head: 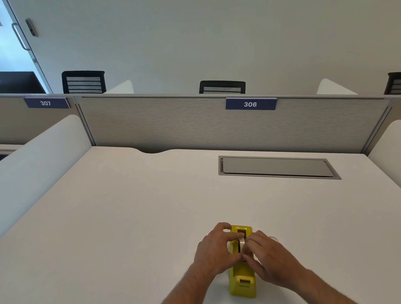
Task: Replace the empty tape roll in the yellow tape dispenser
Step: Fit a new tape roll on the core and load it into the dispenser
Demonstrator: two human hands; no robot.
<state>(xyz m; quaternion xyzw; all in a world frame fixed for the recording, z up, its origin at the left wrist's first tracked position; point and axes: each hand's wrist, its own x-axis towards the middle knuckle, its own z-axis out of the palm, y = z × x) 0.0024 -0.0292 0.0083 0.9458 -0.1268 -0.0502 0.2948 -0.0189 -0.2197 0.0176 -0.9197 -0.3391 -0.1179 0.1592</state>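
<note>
The yellow tape dispenser [242, 281] stands on the white desk [132, 219], near its front edge, with its cutter end toward me. A pale tape roll [241, 243] sits edge-up in the dispenser's slot. My left hand [216, 250] grips the roll and the dispenser's left side. My right hand [269, 255] pinches the roll from the right, fingers curled over it. Something small and pale [274, 238] peeks out behind my right hand; I cannot tell what it is.
A grey cable hatch [278, 167] is set into the desk at the back right. A grey partition [191, 123] labelled 306 closes the far edge, and white side dividers [32, 168] flank the desk. Black chairs stand beyond the partition.
</note>
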